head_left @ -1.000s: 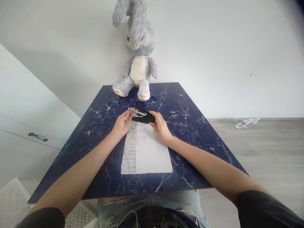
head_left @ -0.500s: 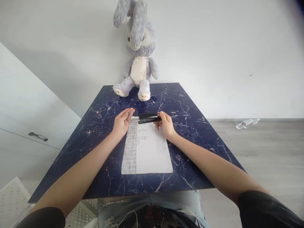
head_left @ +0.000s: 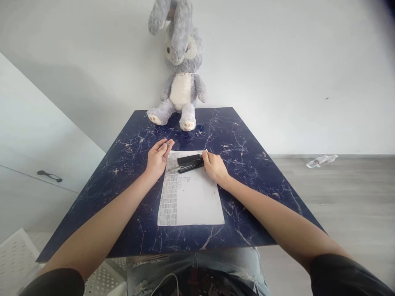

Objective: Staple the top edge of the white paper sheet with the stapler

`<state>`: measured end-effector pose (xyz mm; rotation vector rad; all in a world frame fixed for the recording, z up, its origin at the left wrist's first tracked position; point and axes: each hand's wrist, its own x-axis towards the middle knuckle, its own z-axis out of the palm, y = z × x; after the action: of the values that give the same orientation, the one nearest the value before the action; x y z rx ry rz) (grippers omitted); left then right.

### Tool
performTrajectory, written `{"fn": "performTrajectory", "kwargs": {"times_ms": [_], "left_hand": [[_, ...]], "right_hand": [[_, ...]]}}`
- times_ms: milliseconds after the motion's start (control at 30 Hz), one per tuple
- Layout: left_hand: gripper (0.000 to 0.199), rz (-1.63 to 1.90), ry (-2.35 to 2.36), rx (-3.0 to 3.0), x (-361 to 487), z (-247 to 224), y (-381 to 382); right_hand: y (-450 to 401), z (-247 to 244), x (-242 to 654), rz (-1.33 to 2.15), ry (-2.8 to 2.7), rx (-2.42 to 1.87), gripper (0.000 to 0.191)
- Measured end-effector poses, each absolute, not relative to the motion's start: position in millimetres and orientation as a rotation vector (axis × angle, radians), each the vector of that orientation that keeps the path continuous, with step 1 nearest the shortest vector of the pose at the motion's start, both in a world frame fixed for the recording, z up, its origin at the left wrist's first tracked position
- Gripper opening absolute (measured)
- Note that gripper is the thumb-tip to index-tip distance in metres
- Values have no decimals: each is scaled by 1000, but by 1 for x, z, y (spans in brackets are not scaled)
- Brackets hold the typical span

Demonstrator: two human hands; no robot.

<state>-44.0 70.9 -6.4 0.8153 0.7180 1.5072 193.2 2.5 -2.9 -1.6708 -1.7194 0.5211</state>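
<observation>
A black stapler (head_left: 189, 160) is held over the top of the paper sheet (head_left: 199, 201), its jaws apart and a metal tray jutting out at the left end. My right hand (head_left: 215, 166) is closed around the stapler's right end. To the left, at the paper's upper left corner, my left hand (head_left: 158, 158) has its fingers bent together, palm turned inward. A small grey piece (head_left: 168, 144) shows between those fingertips, too small to identify with certainty. Printed text and a dense block of marks run down the paper's left side.
A dark blue marble-patterned table (head_left: 247, 197) lies under the paper. At its back edge sits a grey plush rabbit (head_left: 182, 90) against the wall. A white cabinet with a dark handle (head_left: 49, 176) stands left. A clear plastic item (head_left: 321, 160) lies on the floor at right.
My right hand has brought the stapler nearer to me and tilted it, its left end lower. Its jaws look wider apart now. My left hand has turned slightly, staying in about the same place.
</observation>
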Motion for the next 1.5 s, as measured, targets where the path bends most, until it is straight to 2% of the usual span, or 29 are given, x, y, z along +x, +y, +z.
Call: {"fn": "performTrajectory", "kwargs": {"times_ms": [167, 267, 433, 567, 800, 1000, 1500], "left_hand": [[44, 1509, 692, 853, -45, -7, 72], [46, 1515, 645, 953, -46, -5, 71], [42, 1476, 664, 1178, -44, -3, 61], [46, 1359, 676, 1368, -42, -3, 51], [47, 1273, 648, 1458, -43, -1, 46], [44, 1244, 629, 1485, -43, -1, 46], [46, 1218, 643, 1450, -43, -3, 47]], "right_hand": [[3, 2, 194, 317, -1817, -1864, 49], [0, 4, 195, 216, -1774, -1852, 43], [-13, 11, 190, -41, -1899, -1205, 25], [-23, 12, 182, -140, -2142, -810, 33], [-25, 9, 181, -183, -2221, -732, 31], [-23, 8, 180, -166, -2264, -704, 38], [-23, 10, 179, -22, -2206, -710, 40]]}}
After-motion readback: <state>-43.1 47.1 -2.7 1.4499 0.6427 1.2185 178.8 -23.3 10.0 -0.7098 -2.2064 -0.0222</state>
